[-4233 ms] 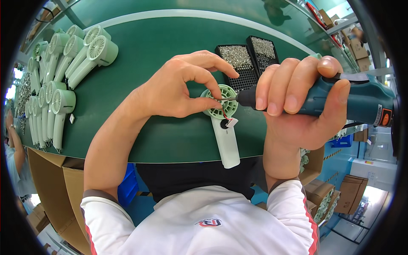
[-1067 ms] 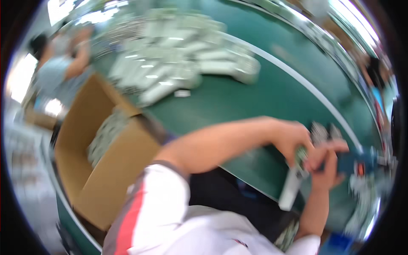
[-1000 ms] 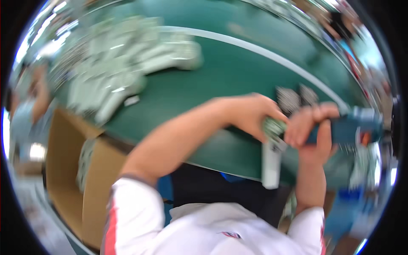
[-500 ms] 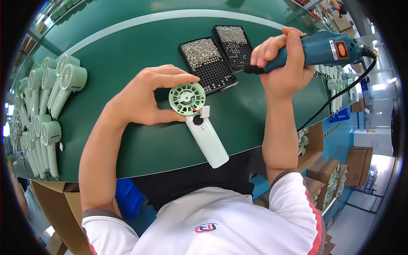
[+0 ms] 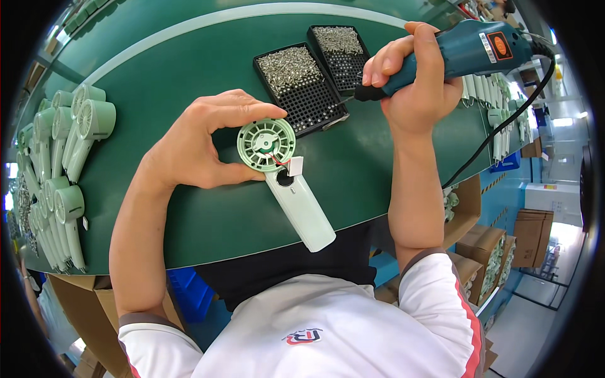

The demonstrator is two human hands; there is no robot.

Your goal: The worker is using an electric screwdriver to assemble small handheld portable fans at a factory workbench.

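Thumb and fingers of my left hand (image 5: pixel 200 140) grip the round head of a pale green handheld fan (image 5: pixel 302 211). Its front is off, so the ribbed housing, a red wire and a white tab show, and the handle slants down toward me. My right hand (image 5: pixel 421 82) is wrapped round a teal electric screwdriver (image 5: pixel 474 51), held level with its black nose pointing left. The thin bit ends at the right edge of a black screw tray (image 5: pixel 304 101) with loose silver screws at the back and a grid of holes in front. I cannot tell whether a screw is on the bit.
A second black screw tray (image 5: pixel 343 62) stands behind the first. Several assembled fans (image 5: pixel 94 120) lie in groups at the left of the green table (image 5: pixel 208 236), others (image 5: pixel 498 120) at the far right. The screwdriver's black cable (image 5: pixel 498 129) loops down on the right. Cardboard boxes (image 5: pixel 480 255) stand below.
The view has shifted slightly, moving the trays and the fan a little in the picture. Both hands keep their grips, and the screwdriver stays by the tray's right edge.
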